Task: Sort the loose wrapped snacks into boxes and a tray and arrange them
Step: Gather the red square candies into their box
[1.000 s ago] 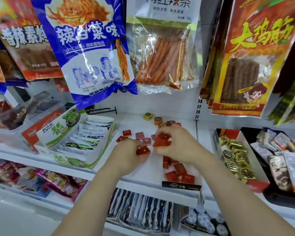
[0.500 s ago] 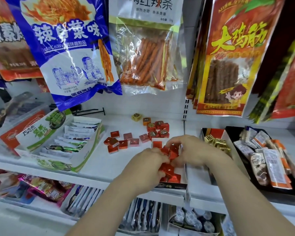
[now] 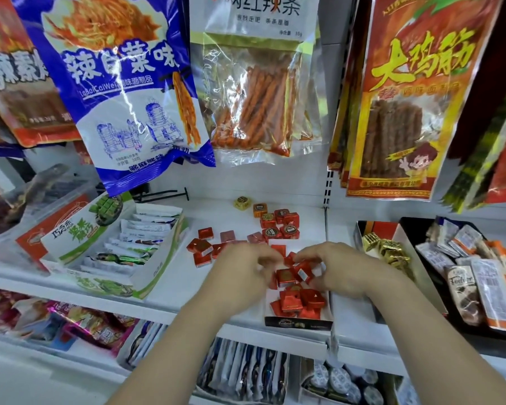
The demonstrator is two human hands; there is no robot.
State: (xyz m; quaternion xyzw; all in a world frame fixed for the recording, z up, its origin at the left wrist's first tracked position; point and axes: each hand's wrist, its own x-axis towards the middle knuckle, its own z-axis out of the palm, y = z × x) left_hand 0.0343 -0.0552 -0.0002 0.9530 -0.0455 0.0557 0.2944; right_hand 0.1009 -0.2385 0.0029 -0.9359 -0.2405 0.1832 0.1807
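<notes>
Several small red wrapped squares lie loose on the white shelf [image 3: 164, 299]; one group [image 3: 203, 248] sits left of my hands and another [image 3: 279, 223] behind them. A low dark-fronted box [image 3: 298, 323] at the shelf's front edge holds several red squares [image 3: 300, 302]. Above the box's back end, my left hand [image 3: 243, 276] and my right hand [image 3: 338, 270] meet. Their curled fingers hold a cluster of red squares [image 3: 294, 273] between them. A single gold square [image 3: 242, 203] and an orange one [image 3: 260, 209] sit at the back.
A green-and-white box of sachets [image 3: 120, 247] stands to the left. A box of gold-wrapped squares [image 3: 389, 249] and a black tray of wrapped bars [image 3: 479, 276] are to the right. Large snack bags [image 3: 123, 92] hang above the shelf. More packets fill the lower shelf [image 3: 246, 372].
Both hands carried red squares from the shelf's middle to the right, over the dark-fronted box, and the left hand closed in beside the right. The camera shifted right.
</notes>
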